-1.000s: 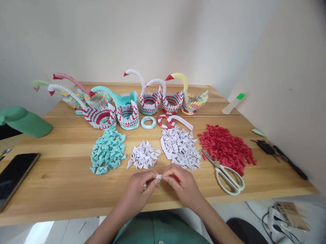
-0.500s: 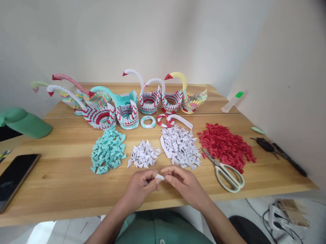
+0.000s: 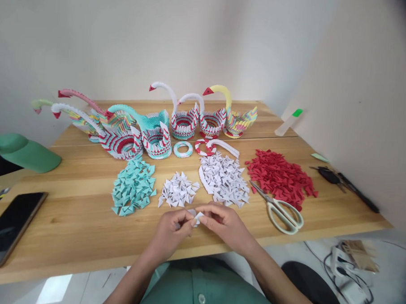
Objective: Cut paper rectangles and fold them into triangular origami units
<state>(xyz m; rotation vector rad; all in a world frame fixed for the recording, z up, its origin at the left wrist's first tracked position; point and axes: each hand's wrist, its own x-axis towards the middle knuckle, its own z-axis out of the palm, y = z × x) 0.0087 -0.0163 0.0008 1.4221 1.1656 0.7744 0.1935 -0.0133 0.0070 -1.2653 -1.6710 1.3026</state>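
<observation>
Low over the table's front edge, my left hand (image 3: 172, 231) pinches small white folded paper (image 3: 198, 218) between thumb and fingers. Thumb and fingers of my right hand (image 3: 225, 227) close on the same white paper from the other side; whether it is one piece or two fitted together I cannot tell. Just beyond my hands lies a small pile of white folded paper triangles (image 3: 179, 190). A larger white pile (image 3: 226, 180) is behind my right hand, with turquoise triangles (image 3: 134, 187) to the left and red ones (image 3: 281, 177) to the right.
Paper swans (image 3: 122, 144) stand along the back, with a turquoise-white ring (image 3: 183, 149), a red-white ring (image 3: 203, 147) and a white curved neck (image 3: 226, 147) before them. Scissors (image 3: 284, 216) lie right; a phone (image 3: 13, 229) and green bottle (image 3: 24, 152) are left.
My right hand has come in to pinch the white paper, which now shows between both hands' fingertips. The whole view has shifted slightly.
</observation>
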